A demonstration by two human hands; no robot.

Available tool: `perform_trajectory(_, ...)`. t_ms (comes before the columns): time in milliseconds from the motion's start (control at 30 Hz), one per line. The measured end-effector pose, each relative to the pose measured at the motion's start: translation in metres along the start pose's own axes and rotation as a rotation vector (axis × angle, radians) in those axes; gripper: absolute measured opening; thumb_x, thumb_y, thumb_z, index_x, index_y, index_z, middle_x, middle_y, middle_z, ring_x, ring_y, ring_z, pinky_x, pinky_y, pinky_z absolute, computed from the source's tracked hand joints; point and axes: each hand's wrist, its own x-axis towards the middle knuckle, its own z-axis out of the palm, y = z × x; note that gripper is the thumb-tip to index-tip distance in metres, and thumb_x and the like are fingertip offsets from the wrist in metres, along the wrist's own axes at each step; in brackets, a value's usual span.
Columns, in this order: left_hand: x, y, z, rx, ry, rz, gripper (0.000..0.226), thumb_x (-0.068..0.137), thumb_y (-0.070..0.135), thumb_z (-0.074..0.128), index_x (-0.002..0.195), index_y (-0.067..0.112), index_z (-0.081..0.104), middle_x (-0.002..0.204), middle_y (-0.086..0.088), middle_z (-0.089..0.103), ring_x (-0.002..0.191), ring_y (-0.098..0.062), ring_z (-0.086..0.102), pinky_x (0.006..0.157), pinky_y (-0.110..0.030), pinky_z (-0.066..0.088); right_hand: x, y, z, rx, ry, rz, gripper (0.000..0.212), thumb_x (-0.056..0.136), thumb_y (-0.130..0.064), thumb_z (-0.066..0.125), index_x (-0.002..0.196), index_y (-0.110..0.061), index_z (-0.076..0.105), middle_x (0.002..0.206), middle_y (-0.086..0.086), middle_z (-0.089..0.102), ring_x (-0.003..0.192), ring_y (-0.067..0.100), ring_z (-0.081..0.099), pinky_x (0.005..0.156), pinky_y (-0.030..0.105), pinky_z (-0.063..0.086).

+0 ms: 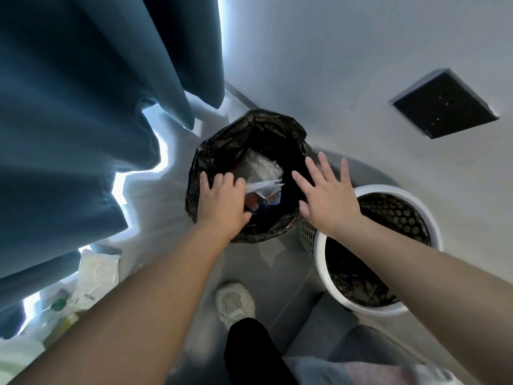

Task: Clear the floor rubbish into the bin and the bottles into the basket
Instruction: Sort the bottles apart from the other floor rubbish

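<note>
Clear, crinkly plastic wrapper (263, 187), light and limp, sits pinched at its edge by the left hand (222, 201) over the bin (216, 140), while the right hand (327, 198) hovers spread, holding nothing.

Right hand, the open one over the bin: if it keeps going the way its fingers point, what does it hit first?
Probably the far rim of the black bin liner. The right hand is spread flat, fingers aimed that way; depth is unclear, so it might pass above.
</note>
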Motion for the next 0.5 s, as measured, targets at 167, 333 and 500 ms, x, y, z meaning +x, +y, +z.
perform_trajectory(167,-0.017,-0.005,0.028,0.0,-0.146,0.033,0.092,0.082,0.071,0.046,0.152,0.02,0.015,0.16,-0.008,0.012,0.148,-0.027,-0.006,0.113,-0.058,-0.012,-0.002,-0.01,0.005,0.011,-0.015,-0.018,0.065,0.098,-0.05,0.034,0.155,-0.029,0.011,0.163,0.01,0.002,0.149,0.034,-0.01,0.114,0.064,-0.006)
perform_trajectory(333,-0.054,-0.031,0.028,-0.055,-0.114,0.054,0.086,0.085,0.067,0.045,0.152,0.022,0.016,0.161,-0.006,0.009,0.148,-0.025,-0.007,0.115,-0.06,-0.007,-0.006,-0.036,-0.006,0.039,-0.002,-0.06,0.067,0.097,-0.052,0.035,0.155,-0.028,0.013,0.163,0.011,0.004,0.149,0.034,-0.007,0.114,0.063,-0.005)
perform_trajectory(500,-0.097,-0.066,0.034,-0.133,-0.087,-0.068,0.084,0.086,0.065,0.046,0.152,0.022,0.016,0.161,-0.005,0.008,0.149,-0.024,-0.004,0.115,-0.059,-0.005,-0.006,-0.077,-0.022,0.035,-0.01,-0.134,0.068,0.097,-0.054,0.032,0.155,-0.028,0.006,0.163,0.011,-0.001,0.148,0.034,-0.012,0.115,0.062,-0.005)
